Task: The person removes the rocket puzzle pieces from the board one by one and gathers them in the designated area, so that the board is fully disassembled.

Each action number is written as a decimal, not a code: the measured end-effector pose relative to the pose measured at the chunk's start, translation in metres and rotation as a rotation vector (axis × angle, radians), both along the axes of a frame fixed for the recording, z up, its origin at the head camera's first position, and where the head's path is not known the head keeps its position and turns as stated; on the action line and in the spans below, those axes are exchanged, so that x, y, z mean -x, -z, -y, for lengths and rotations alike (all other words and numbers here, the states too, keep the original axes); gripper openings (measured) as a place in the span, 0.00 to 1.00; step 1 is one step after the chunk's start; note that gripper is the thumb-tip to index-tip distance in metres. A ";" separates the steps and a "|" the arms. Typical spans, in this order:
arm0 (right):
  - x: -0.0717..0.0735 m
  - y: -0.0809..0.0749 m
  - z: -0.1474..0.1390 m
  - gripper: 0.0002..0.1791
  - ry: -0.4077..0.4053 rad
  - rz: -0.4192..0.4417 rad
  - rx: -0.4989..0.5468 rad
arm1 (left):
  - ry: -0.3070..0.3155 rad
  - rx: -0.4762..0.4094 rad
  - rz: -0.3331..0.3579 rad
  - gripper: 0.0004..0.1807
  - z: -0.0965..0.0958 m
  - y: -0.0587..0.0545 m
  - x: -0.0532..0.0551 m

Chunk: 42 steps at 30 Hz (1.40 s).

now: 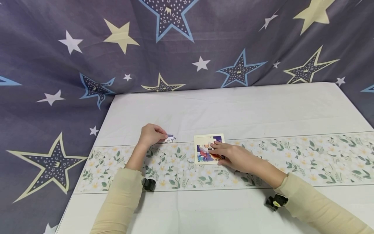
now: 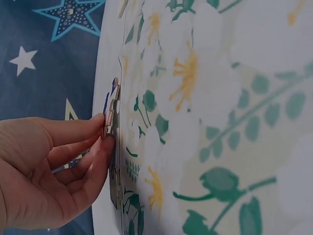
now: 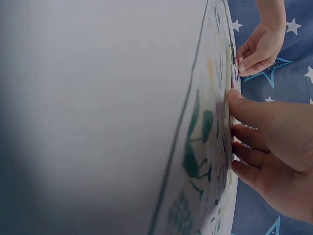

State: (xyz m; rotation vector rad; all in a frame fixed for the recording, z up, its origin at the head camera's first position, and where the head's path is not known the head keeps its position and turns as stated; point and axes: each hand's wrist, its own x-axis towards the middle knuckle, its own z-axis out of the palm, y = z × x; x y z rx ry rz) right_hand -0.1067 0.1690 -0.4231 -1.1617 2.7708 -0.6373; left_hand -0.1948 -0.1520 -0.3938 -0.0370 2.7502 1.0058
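Piece (image 1: 170, 139), one: just left of centre in my head view, pinched between left hand (image 1: 152, 134) thumb and fingers. Board (image 1: 196, 150), one: just right of centre, apart from the piece, to its right (squarish; I see no long axis). Right hand (image 1: 236, 157): nearer the board, extended fingertips resting on it.

Place type: screened-off spot, wider room indeterminable; white table cover (image 1: 228, 109) with floral band (image 1: 187, 174); dark star-printed drapes (image 1: 187, 57) behind it and at both sides.
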 end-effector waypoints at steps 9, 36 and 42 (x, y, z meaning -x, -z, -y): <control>0.000 0.001 0.000 0.26 0.007 0.004 -0.001 | 0.007 0.080 -0.045 0.06 -0.002 0.005 -0.001; 0.000 0.001 -0.001 0.25 0.009 0.006 0.004 | -0.002 0.128 -0.055 0.06 -0.007 0.001 -0.002; 0.001 0.002 -0.001 0.26 0.000 -0.011 0.003 | -0.016 0.128 -0.034 0.06 -0.007 0.001 -0.002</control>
